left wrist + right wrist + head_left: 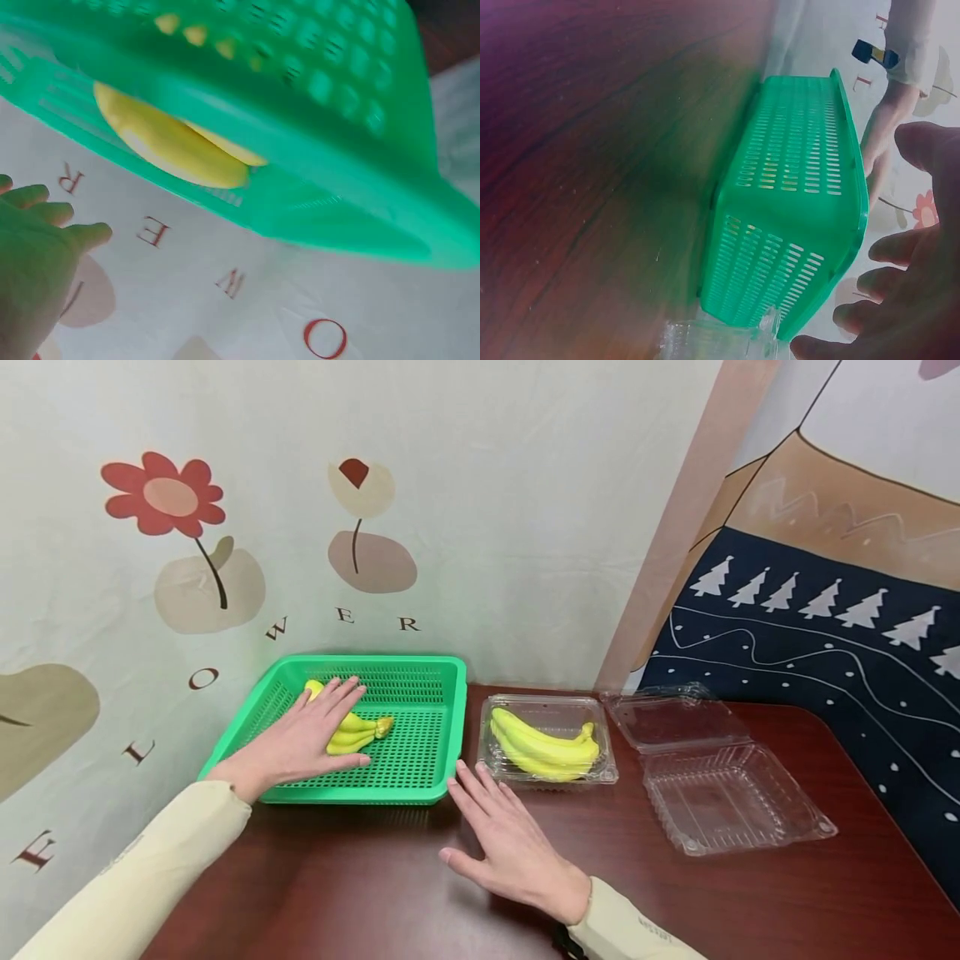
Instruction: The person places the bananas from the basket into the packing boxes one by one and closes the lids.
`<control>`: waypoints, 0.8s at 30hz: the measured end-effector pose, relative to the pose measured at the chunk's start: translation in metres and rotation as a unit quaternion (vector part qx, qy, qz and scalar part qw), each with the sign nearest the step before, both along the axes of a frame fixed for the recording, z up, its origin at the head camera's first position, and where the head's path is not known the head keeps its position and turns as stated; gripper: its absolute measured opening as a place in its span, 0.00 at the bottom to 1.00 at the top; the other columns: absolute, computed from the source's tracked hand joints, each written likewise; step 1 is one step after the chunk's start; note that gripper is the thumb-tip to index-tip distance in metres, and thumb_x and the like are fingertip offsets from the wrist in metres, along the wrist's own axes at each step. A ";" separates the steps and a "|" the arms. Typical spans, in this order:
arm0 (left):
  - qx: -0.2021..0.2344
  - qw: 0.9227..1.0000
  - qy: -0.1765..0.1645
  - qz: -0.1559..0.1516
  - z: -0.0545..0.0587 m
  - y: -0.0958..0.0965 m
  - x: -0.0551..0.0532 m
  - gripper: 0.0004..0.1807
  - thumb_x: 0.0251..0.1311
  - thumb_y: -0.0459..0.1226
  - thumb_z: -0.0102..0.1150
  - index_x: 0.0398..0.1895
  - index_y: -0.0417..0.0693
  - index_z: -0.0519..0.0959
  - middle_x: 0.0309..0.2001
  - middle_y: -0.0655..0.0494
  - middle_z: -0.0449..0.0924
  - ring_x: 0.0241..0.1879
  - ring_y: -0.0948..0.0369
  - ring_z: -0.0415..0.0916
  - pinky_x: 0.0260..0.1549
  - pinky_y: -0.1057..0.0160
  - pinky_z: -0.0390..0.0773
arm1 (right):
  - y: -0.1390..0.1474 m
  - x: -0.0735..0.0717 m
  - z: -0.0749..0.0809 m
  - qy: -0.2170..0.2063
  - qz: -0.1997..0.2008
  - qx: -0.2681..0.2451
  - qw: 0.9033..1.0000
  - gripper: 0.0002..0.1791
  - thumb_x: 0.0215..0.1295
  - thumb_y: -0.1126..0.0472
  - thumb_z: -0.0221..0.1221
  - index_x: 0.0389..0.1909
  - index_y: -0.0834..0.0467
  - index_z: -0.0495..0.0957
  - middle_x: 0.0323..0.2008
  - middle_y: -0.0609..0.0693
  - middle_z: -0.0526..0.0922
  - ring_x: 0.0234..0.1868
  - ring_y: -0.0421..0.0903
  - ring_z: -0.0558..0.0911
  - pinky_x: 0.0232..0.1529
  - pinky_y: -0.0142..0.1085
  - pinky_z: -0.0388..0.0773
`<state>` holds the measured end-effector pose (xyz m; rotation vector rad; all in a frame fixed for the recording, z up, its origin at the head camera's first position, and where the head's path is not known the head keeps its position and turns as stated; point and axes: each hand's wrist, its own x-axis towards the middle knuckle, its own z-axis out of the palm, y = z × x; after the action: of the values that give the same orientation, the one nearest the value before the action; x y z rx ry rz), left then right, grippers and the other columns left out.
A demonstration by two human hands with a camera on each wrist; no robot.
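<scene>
In the head view my left hand (311, 735) is spread over the green basket (420, 793), above a bunch of bananas (352, 735) lying inside it. Its fingers are straight, and part of the bunch is hidden beneath it. My right hand (513, 843) hovers with fingers extended near the basket's right front corner and holds nothing. Its fingertips are nearest to a closed clear plastic container (547, 702) with another bunch of bananas (540, 747) inside. The left wrist view shows bananas (172, 146) past the basket rim, with the left hand (37, 262) apart from them.
An open clear clamshell container (727, 793) stands at the right of the brown table (390, 877), its lid (675, 718) tipped back. Behind the table hangs a printed cloth (525, 527) with flowers and letters. A dark cloth with trees (817, 602) hangs along the right.
</scene>
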<state>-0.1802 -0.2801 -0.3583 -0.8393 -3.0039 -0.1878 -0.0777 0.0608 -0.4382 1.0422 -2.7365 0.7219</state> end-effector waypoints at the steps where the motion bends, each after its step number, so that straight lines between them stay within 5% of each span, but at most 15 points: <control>1: -0.004 1.000 -0.001 -0.001 0.000 -0.003 -0.003 0.60 0.62 0.68 0.60 0.84 0.43 0.48 0.83 0.41 0.45 0.81 0.39 0.40 0.74 0.30 0.44 | -0.001 0.000 0.000 0.001 0.001 0.001 1.000 0.46 0.74 0.34 0.53 0.83 0.54 0.53 0.84 0.48 0.44 0.83 0.50 0.45 0.76 0.57 0.56; 12: -0.035 0.999 -0.030 -0.017 -0.002 -0.023 -0.029 0.52 0.64 0.59 0.65 0.81 0.40 0.56 0.80 0.37 0.54 0.78 0.36 0.49 0.71 0.27 0.48 | -0.002 0.001 -0.006 0.018 -0.002 0.015 1.000 0.45 0.74 0.35 0.54 0.83 0.54 0.53 0.84 0.48 0.44 0.83 0.50 0.44 0.76 0.56 0.57; 24: -0.061 0.997 -0.040 -0.036 -0.015 -0.026 -0.045 0.49 0.60 0.54 0.72 0.78 0.43 0.63 0.74 0.36 0.66 0.74 0.34 0.57 0.68 0.24 0.52 | -0.006 0.001 -0.008 0.028 0.007 0.019 0.999 0.44 0.75 0.39 0.56 0.83 0.55 0.53 0.83 0.49 0.46 0.83 0.50 0.45 0.76 0.56 0.58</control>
<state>-0.2252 -0.3058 -0.3730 -0.9742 -3.0878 -0.0407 -0.0771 0.0549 -0.4461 1.0724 -2.7084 0.6337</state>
